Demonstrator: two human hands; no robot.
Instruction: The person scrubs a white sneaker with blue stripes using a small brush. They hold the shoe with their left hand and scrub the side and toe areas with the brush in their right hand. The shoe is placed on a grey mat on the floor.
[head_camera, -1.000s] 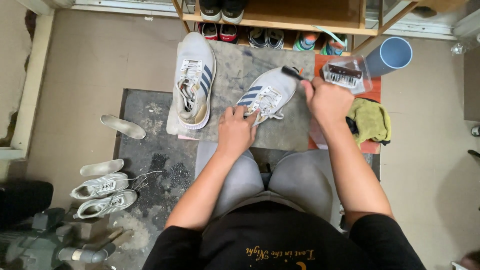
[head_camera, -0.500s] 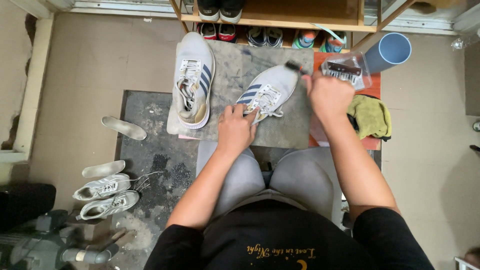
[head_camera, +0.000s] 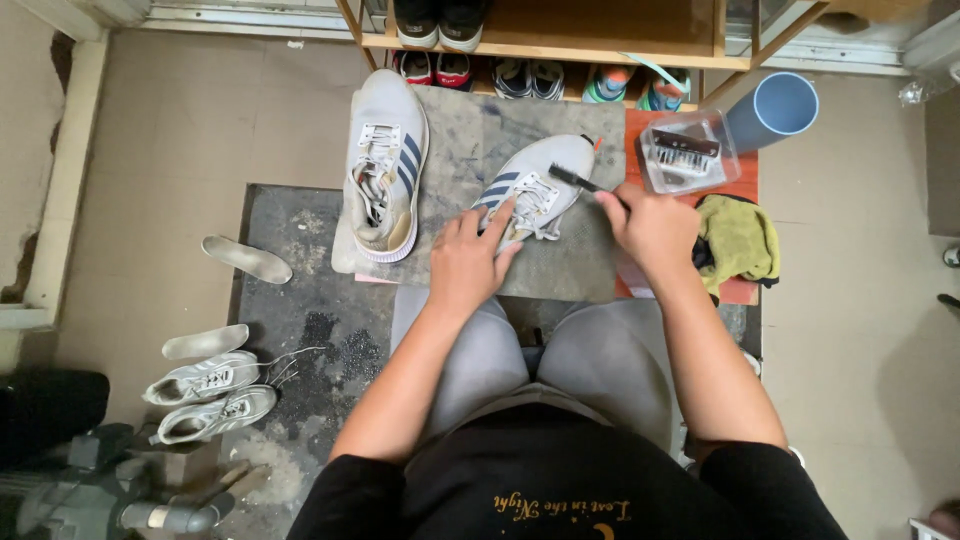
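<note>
Item: shoe cleaning, brushing step in hand. White sneaker (head_camera: 535, 190) with dark side stripes lies tilted at centre of the frame on a grey slab bench (head_camera: 580, 260). Left hand (head_camera: 470, 262) rests on its heel end, fingers spread flat, steadying it, closed on nothing. Right hand (head_camera: 655, 225), fingers curled round a dark brush (head_camera: 578, 180), bristle end at the shoe's upper side. Matching sneaker (head_camera: 385, 165) lies left of it; clear box (head_camera: 688, 152) upper right; yellow cloth (head_camera: 738, 240) right. Next move likely calls for firm bracing and short strokes along the upper.
</note>
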